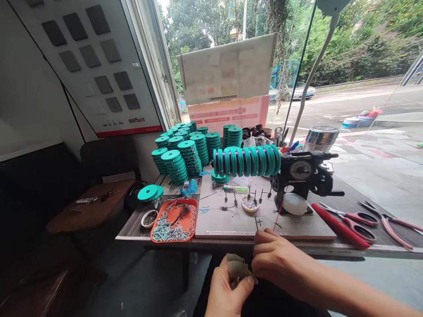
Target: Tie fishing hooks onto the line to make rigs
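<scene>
Two hands, left hand [226,293] pinching folded cloth [237,265], right hand [276,260] clenched beside it

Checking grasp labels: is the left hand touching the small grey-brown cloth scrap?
Touching. The head view shows the left hand pinching the small grey-brown cloth scrap between thumb and fingers.

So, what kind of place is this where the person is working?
Likely a small craft workshop beside a street-facing window: stacks of teal spools, a hand-crank winding machine, and an orange tray of small metal parts crowd the table.
</scene>
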A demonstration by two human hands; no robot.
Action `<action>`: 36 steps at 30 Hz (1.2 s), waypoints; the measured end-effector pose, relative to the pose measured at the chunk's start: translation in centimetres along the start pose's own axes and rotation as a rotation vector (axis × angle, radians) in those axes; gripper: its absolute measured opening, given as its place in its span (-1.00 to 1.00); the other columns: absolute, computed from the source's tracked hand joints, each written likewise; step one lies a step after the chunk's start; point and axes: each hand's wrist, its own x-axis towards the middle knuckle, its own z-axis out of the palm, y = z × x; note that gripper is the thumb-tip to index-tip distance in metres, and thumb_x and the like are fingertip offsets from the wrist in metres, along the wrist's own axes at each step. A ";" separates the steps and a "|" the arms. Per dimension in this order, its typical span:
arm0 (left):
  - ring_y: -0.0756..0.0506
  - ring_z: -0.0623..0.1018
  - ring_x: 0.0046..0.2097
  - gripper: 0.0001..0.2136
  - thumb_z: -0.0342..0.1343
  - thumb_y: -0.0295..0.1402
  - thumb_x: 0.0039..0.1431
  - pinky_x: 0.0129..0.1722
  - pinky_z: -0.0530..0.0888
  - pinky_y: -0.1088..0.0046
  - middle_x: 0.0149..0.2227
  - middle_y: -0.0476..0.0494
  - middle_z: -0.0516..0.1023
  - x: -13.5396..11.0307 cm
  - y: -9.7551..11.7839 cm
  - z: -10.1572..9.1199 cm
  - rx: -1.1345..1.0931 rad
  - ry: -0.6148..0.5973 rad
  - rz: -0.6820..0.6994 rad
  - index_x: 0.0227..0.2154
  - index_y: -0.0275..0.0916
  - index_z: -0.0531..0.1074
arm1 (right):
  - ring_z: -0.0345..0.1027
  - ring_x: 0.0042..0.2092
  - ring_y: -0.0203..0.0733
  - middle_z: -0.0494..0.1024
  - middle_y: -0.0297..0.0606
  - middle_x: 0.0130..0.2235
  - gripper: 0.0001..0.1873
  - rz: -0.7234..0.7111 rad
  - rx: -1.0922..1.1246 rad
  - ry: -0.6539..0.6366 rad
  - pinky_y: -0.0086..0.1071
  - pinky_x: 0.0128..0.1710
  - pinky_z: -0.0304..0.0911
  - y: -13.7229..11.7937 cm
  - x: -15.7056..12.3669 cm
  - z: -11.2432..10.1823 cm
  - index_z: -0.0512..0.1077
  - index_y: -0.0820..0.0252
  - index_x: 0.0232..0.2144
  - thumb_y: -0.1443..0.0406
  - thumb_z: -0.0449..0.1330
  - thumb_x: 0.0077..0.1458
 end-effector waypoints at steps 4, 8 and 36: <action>-0.01 0.25 -0.44 -0.81 0.15 -0.34 -0.07 -0.44 0.21 0.48 -0.53 0.01 0.23 0.1 -1.2 0.5 0.009 0.079 0.086 -0.67 -0.28 0.34 | 0.12 -0.41 -0.27 0.40 -0.35 -0.54 -0.68 -0.014 -0.138 -0.049 -0.39 -0.39 0.02 -0.2 0.3 -0.7 0.26 0.19 -0.66 0.39 0.05 0.14; -0.02 0.32 -0.45 -0.78 0.13 -0.24 -0.05 -0.49 0.26 0.50 -0.47 -0.06 0.31 0.0 -3.2 1.3 0.038 0.298 0.201 -0.64 -0.27 0.40 | 0.18 -0.36 -0.25 0.48 -0.34 -0.47 -0.78 -0.048 -0.278 -0.135 -0.33 -0.30 0.00 -1.5 2.3 -3.4 0.37 0.19 -0.59 0.35 0.13 0.10; 0.10 0.14 -0.60 -0.81 0.29 -0.36 -0.32 -0.56 0.00 0.52 -0.67 0.05 0.28 0.4 -0.4 2.6 -0.375 -0.013 -0.348 -0.72 -0.31 0.37 | 0.22 -0.66 -0.44 0.37 -0.46 -0.50 -0.56 0.815 1.754 0.458 -0.57 -0.70 0.03 -2.3 -4.6 10.0 0.26 0.17 -0.38 0.12 0.32 -0.30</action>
